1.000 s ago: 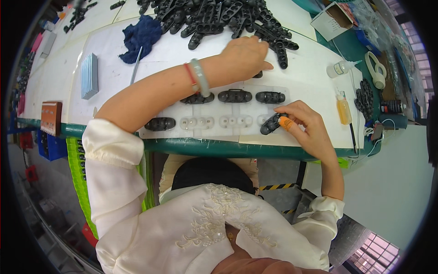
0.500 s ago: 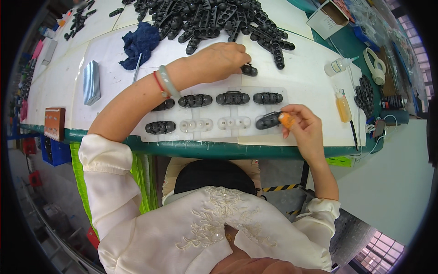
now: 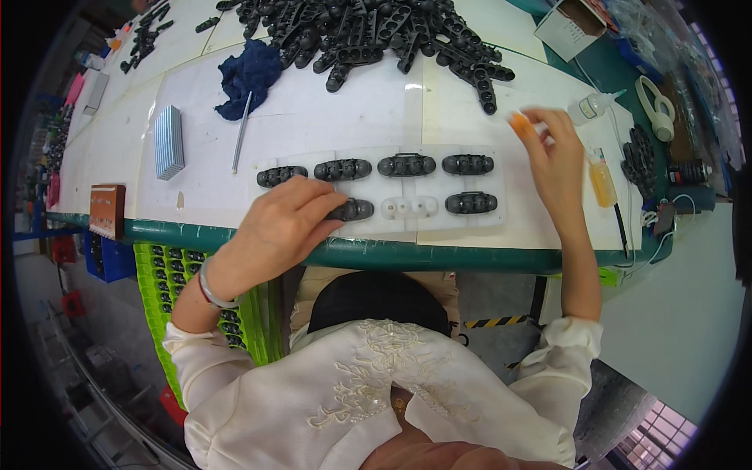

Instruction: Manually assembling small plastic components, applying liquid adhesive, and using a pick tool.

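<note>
A white holding board (image 3: pixel 501 211) carries black oblong parts with several round cups in two rows. My left hand (image 3: pixel 278 235) is closed on one such black part (image 3: pixel 359 209) at the second lower slot. The lower-left slot is hidden behind that hand. Just to the right, a slot shows bare white pegs (image 3: pixel 409 207), and beyond it sits another black part (image 3: pixel 471 203). My right hand (image 3: pixel 558 153) is raised off the table near a small clear bottle (image 3: pixel 587 108). Its fingers look apart and nothing shows between them; an orange covering (image 3: pixel 520 125) on one digit is blurred.
A heap of black parts (image 3: pixel 368 35) covers the far table. A navy cloth (image 3: pixel 247 78), a thin rod (image 3: pixel 242 133) and a blue-striped block (image 3: pixel 168 142) lie left. To the right are an amber bottle (image 3: pixel 601 184) and headphones (image 3: pixel 656 110). A green tray (image 3: pixel 153 313) stands below the edge.
My left hand has come back from the heap to the board with a black part. My right hand has left the lower-right part, which now sits flat, and moved up and right.
</note>
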Motion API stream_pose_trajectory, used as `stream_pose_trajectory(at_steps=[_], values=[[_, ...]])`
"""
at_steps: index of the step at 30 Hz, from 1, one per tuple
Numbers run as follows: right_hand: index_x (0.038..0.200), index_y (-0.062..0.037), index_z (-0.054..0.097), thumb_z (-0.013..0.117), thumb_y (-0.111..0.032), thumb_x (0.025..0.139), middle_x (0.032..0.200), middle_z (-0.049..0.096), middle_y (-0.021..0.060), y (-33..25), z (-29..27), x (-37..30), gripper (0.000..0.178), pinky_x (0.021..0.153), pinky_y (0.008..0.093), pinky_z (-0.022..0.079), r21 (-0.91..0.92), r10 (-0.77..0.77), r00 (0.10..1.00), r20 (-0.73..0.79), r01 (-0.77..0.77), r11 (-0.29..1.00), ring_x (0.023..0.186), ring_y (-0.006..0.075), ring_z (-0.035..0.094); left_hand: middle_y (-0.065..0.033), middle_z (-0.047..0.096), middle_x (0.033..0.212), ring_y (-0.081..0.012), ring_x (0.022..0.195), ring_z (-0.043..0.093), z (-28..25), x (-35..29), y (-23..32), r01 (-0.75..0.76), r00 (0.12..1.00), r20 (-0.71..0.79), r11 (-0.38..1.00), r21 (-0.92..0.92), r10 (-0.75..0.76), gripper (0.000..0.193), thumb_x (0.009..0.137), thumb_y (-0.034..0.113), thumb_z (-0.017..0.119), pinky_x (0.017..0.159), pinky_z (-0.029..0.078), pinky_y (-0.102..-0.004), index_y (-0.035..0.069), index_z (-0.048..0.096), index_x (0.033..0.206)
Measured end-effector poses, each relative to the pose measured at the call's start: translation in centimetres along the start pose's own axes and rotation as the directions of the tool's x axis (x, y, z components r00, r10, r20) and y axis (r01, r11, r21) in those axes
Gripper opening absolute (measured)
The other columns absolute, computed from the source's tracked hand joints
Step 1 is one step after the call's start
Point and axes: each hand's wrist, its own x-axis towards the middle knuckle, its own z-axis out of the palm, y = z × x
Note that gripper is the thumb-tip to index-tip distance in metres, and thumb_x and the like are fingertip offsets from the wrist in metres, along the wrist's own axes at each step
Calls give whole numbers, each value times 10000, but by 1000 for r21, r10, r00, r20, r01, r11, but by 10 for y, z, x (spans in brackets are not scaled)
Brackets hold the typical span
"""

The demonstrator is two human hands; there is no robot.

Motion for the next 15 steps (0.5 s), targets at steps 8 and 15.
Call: stream_pose_trajectory(at_steps=[8,15], values=[[925,15,610,656,-62,751,888,629,126,9,31,25,196,669,281,484,221,-5,1000,17,1,975,756,205,614,-111,569,968,-279,861,556,-5,-17,-6,54,988,-145,998,27,-49,419,633,129,737,739,464,-359,10,581,1004],[926,-7,594,679,44,674,964,619,109,-43,35,-19,271,691,274,498,147,-466,882,75,452,880,798,196,622,-120,550,1087,-307,1007,507,-2,-25,-11,120,955,-271,993,-12,-119,538,593,154,758,838,436,-376,24,567,1079]])
